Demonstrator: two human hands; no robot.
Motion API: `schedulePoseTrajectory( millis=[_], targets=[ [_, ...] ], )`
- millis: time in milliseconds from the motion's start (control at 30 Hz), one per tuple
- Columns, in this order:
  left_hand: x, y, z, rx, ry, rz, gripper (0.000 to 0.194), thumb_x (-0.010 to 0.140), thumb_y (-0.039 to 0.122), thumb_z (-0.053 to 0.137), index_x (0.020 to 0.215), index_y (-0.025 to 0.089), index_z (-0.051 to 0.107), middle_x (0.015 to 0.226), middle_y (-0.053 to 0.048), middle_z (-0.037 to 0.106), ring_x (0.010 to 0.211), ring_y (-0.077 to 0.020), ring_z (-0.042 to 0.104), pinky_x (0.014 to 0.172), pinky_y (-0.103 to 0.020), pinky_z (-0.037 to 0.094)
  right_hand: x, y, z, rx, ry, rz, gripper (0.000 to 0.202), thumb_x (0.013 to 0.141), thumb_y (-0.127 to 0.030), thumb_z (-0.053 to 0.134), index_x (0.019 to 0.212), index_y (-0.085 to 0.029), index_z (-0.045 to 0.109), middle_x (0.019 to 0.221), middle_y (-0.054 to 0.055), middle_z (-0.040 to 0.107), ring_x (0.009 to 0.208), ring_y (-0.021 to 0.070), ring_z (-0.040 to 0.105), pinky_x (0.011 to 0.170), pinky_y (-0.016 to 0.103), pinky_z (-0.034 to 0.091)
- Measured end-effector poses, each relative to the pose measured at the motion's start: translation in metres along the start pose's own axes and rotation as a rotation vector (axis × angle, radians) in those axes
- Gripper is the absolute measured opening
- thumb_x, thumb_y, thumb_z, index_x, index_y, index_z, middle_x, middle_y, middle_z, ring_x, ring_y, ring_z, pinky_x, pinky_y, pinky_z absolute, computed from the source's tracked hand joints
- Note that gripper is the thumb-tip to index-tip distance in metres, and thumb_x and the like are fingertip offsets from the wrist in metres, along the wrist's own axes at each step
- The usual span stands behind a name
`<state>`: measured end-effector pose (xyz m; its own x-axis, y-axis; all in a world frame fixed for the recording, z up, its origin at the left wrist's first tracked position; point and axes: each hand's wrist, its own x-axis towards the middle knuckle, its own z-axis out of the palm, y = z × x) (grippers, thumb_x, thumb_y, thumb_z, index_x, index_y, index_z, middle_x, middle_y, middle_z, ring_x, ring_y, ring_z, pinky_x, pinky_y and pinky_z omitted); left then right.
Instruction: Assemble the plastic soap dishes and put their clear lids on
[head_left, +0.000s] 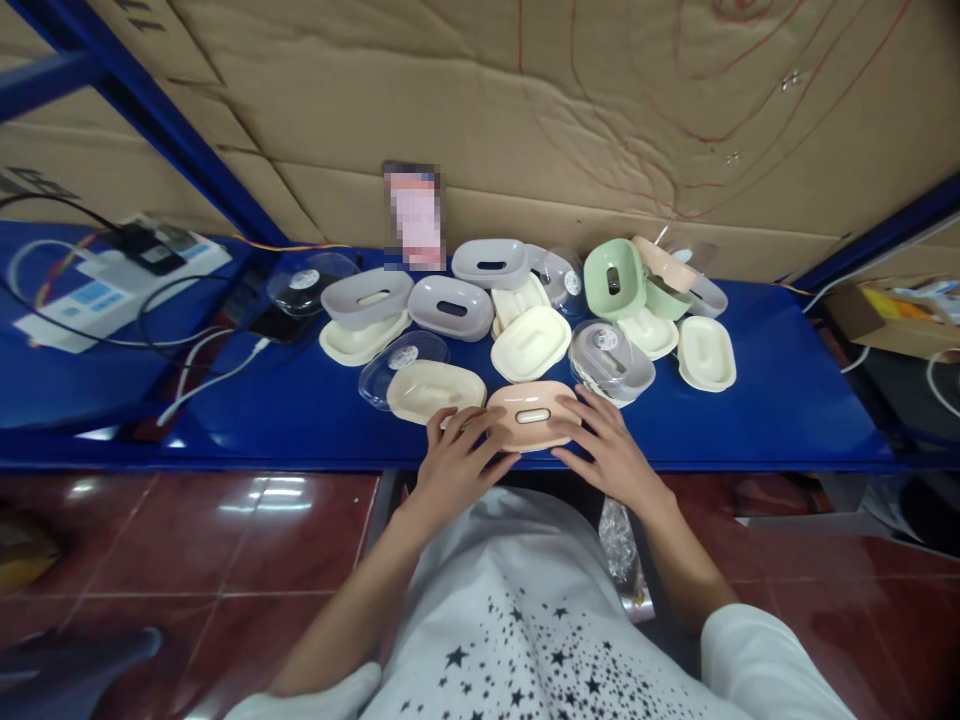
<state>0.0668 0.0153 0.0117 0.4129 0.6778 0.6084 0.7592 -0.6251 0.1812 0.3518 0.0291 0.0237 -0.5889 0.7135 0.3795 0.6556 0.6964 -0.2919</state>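
At the table's front edge, a peach oval soap dish (510, 405) with a slot in its floor lies between my hands. My left hand (463, 458) grips its left end, fingers over the rim and thumb at the near side. On the opposite end, my right hand (611, 450) holds it with fingers on the rim and thumb below. Something pale shows through the slot. Close to my left fingers is a cream tray (435, 388), resting partly on a clear lid (382, 370). Just behind the dish sits another cream tray (531, 343).
Grey dishes (450, 308), a green dish (615, 280) and a clear-lidded grey dish (611, 358) crowd the blue table (787, 400). A phone (416, 215) leans on the cardboard behind. Left are a power strip (112, 290) and cables; right, a cardboard box (877, 320).
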Motion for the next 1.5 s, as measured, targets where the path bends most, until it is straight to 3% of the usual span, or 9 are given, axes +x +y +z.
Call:
schedulePoseTrajectory(
  millis=[167, 267, 367, 533, 700, 833, 1167, 1367, 1500],
  targets=[
    [-0.002, 0.0, 0.0, -0.007, 0.016, 0.021, 0.016, 0.096, 0.031, 0.078, 0.107, 0.026, 0.067, 0.133, -0.005, 0.078, 0.117, -0.0276, 0.07, 0.112, -0.052, 0.041, -0.003, 0.004, -0.007, -0.101, 0.18, -0.046, 0.05, 0.104, -0.031, 0.068, 0.153, -0.035, 0.058, 0.154, 0.006, 0.065, 0.148, 0.0317, 0.056, 0.119, 0.056, 0.047],
    [-0.002, 0.001, 0.0, -0.024, 0.015, 0.011, 0.016, 0.095, 0.029, 0.078, 0.106, 0.026, 0.067, 0.133, -0.005, 0.077, 0.118, -0.0276, 0.07, 0.114, -0.053, 0.041, 0.005, 0.018, -0.017, -0.238, 0.305, 0.101, 0.059, 0.104, -0.028, 0.066, 0.161, -0.037, 0.05, 0.156, 0.007, 0.064, 0.149, 0.0346, 0.054, 0.121, 0.059, 0.039],
    [-0.003, 0.001, 0.001, -0.029, 0.036, 0.012, 0.016, 0.094, 0.028, 0.078, 0.106, 0.027, 0.068, 0.132, -0.005, 0.078, 0.118, -0.0278, 0.07, 0.115, -0.054, 0.041, 0.017, 0.037, -0.023, -0.305, 0.265, 0.201, 0.055, 0.106, -0.035, 0.064, 0.16, -0.035, 0.052, 0.154, 0.009, 0.065, 0.146, 0.0368, 0.055, 0.124, 0.065, 0.032],
    [-0.002, 0.001, 0.002, -0.052, 0.03, 0.001, 0.017, 0.094, 0.026, 0.077, 0.108, 0.027, 0.068, 0.133, -0.005, 0.077, 0.12, -0.0282, 0.07, 0.115, -0.053, 0.043, 0.022, 0.048, -0.024, -0.251, 0.372, 0.177, 0.045, 0.107, -0.035, 0.061, 0.152, -0.032, 0.061, 0.142, 0.011, 0.069, 0.133, 0.0349, 0.062, 0.116, 0.06, 0.047],
    [-0.001, -0.002, 0.0, -0.16, -0.019, -0.021, 0.021, 0.098, 0.024, 0.075, 0.116, 0.025, 0.065, 0.139, -0.009, 0.073, 0.129, -0.0289, 0.067, 0.114, -0.05, 0.049, 0.004, 0.021, -0.014, -0.079, 0.618, 0.047, 0.049, 0.107, -0.028, 0.057, 0.156, -0.032, 0.055, 0.133, 0.013, 0.071, 0.13, 0.0339, 0.067, 0.109, 0.057, 0.058],
    [-0.003, -0.009, -0.003, -0.276, -0.038, -0.049, 0.025, 0.1, 0.021, 0.071, 0.123, 0.023, 0.062, 0.144, -0.014, 0.067, 0.134, -0.0281, 0.065, 0.114, -0.05, 0.053, -0.01, 0.005, -0.001, 0.064, 0.417, -0.105, 0.05, 0.108, -0.027, 0.054, 0.158, -0.033, 0.051, 0.134, 0.011, 0.073, 0.134, 0.0339, 0.068, 0.108, 0.059, 0.061],
    [-0.004, -0.014, -0.006, -0.433, -0.075, -0.138, 0.066, 0.102, 0.023, 0.07, 0.161, 0.03, 0.04, 0.165, -0.018, 0.049, 0.153, -0.0309, 0.052, 0.122, -0.055, 0.052, -0.02, 0.006, 0.001, 0.223, 0.181, -0.006, 0.048, 0.111, -0.02, 0.044, 0.157, -0.032, 0.043, 0.155, 0.012, 0.062, 0.157, 0.0299, 0.047, 0.12, 0.065, 0.052],
    [-0.004, -0.014, -0.006, -0.407, -0.061, -0.115, 0.046, 0.102, 0.021, 0.069, 0.145, 0.029, 0.055, 0.161, -0.014, 0.055, 0.148, -0.0287, 0.056, 0.118, -0.051, 0.055, -0.009, -0.002, 0.002, 0.172, 0.029, -0.012, 0.069, 0.108, -0.05, 0.058, 0.169, -0.03, 0.034, 0.171, 0.014, 0.044, 0.165, 0.0348, 0.031, 0.126, 0.066, 0.044],
    [-0.004, -0.014, -0.006, -0.407, -0.065, -0.129, 0.042, 0.103, 0.021, 0.068, 0.143, 0.028, 0.055, 0.16, -0.015, 0.056, 0.146, -0.028, 0.059, 0.117, -0.051, 0.057, -0.007, -0.009, 0.007, 0.03, 0.035, -0.029, 0.076, 0.104, -0.037, 0.068, 0.171, -0.035, 0.031, 0.173, 0.013, 0.041, 0.166, 0.0368, 0.028, 0.126, 0.067, 0.043]
  ],
)
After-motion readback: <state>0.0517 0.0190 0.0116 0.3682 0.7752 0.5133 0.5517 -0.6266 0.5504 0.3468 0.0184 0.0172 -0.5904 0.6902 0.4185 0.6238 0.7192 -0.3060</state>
